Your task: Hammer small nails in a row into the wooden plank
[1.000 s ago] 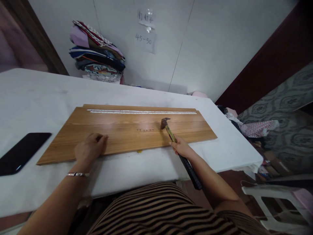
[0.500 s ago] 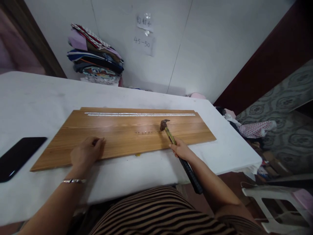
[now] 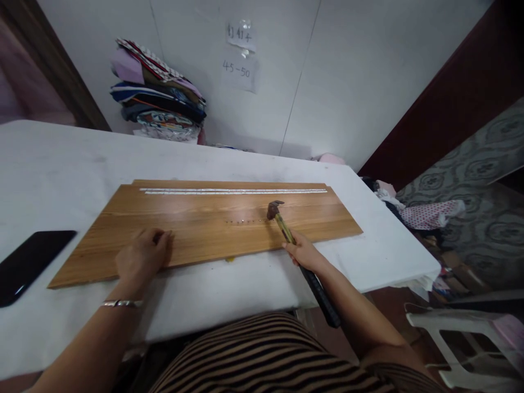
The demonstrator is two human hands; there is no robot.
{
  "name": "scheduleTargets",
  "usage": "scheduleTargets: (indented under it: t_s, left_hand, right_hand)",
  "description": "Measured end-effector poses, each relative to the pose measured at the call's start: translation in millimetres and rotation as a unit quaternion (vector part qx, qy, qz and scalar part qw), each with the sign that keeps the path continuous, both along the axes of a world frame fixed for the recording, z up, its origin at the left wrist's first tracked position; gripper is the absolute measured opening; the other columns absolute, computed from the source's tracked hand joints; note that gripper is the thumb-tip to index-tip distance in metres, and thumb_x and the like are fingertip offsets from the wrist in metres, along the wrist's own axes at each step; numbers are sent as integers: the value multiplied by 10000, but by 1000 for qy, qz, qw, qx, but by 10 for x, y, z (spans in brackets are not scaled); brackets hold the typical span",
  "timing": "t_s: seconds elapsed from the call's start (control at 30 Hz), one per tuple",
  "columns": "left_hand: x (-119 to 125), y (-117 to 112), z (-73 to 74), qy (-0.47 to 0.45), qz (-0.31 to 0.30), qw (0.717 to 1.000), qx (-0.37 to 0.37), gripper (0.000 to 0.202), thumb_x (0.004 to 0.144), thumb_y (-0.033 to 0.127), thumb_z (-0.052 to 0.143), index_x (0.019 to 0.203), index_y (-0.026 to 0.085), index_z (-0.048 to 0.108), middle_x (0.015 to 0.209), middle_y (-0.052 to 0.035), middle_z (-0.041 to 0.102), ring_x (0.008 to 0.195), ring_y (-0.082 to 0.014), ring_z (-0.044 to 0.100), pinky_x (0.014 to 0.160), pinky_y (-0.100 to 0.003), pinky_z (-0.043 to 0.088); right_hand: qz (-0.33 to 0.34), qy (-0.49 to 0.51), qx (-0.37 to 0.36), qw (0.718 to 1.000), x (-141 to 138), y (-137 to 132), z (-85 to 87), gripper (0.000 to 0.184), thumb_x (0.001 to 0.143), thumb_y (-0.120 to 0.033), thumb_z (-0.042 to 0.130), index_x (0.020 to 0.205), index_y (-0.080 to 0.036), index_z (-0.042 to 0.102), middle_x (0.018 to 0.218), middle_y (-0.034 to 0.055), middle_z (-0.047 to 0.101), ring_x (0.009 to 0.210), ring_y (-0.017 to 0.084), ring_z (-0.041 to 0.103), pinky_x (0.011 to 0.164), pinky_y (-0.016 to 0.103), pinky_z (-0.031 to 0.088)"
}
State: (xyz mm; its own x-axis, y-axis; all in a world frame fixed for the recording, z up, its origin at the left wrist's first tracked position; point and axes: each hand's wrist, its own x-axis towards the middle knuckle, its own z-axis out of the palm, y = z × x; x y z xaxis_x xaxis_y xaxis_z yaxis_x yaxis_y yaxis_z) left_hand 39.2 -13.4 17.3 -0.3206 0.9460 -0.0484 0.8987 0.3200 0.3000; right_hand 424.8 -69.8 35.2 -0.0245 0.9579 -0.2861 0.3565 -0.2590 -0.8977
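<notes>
A wooden board (image 3: 196,218) lies flat across the table. My right hand (image 3: 303,251) grips a claw hammer (image 3: 285,226) partway along its yellow and black handle; the rusty head is over the board, just at the right end of a short row of small nails (image 3: 243,221). Whether the head touches the wood I cannot tell. Over the board's left part, my left hand (image 3: 143,254) is closed with thumb and fingertips together; anything inside the pinch is too small to make out. Two thin white strips (image 3: 233,191) run along the board's far edge.
The board rests on a white-covered table (image 3: 196,295). A black phone (image 3: 30,265) lies left of it. Folded clothes (image 3: 159,98) are stacked at the back by the wall, below and beside paper notes (image 3: 239,71). A white plastic stool (image 3: 462,344) stands at lower right.
Almost nothing differs. The view has shifted very slightly; both hands and the hammer keep their places over the board.
</notes>
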Motion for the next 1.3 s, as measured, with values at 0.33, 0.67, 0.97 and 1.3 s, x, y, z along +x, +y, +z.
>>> scheduleTargets:
  t_s: [0.33, 0.67, 0.97, 1.3]
  left_hand:
    - [22, -24, 61, 4, -8, 1000, -7, 532, 1017, 535, 341, 1217, 206, 708, 1374, -129, 636, 1167, -324, 655, 839, -411, 543]
    - [37, -33, 23, 3, -7, 1000, 10, 531, 1017, 520, 357, 1201, 210, 746, 1340, -127, 661, 1115, -293, 670, 817, -377, 535]
    - [2, -35, -66, -2, -29, 999, 40, 513, 1021, 491, 355, 1132, 210, 770, 1313, -136, 672, 1065, -289, 670, 805, -392, 520]
    - [-1, -19, -12, -8, -20, 999, 27, 482, 1015, 473, 392, 1149, 181, 750, 1330, -153, 653, 1096, -315, 666, 785, -395, 512]
  right_hand:
    - [0, -10, -8, 1000, 2, 11, 40, 109, 852, -239, 558, 916, -239, 470, 481, -126, 388, 345, 89, 360, 365, 208, 309]
    - [0, 5, -14, 1000, 17, 15, 4, 200, 826, -311, 622, 904, -242, 451, 494, -129, 402, 347, 78, 349, 368, 201, 309]
    - [5, 6, -13, 1000, 35, 9, -23, 268, 781, -375, 631, 935, -241, 458, 471, -136, 394, 344, 90, 356, 358, 209, 319]
    - [3, -8, -22, 1000, 0, 24, 18, 178, 811, -299, 578, 915, -241, 446, 495, -123, 397, 368, 98, 375, 367, 216, 322]
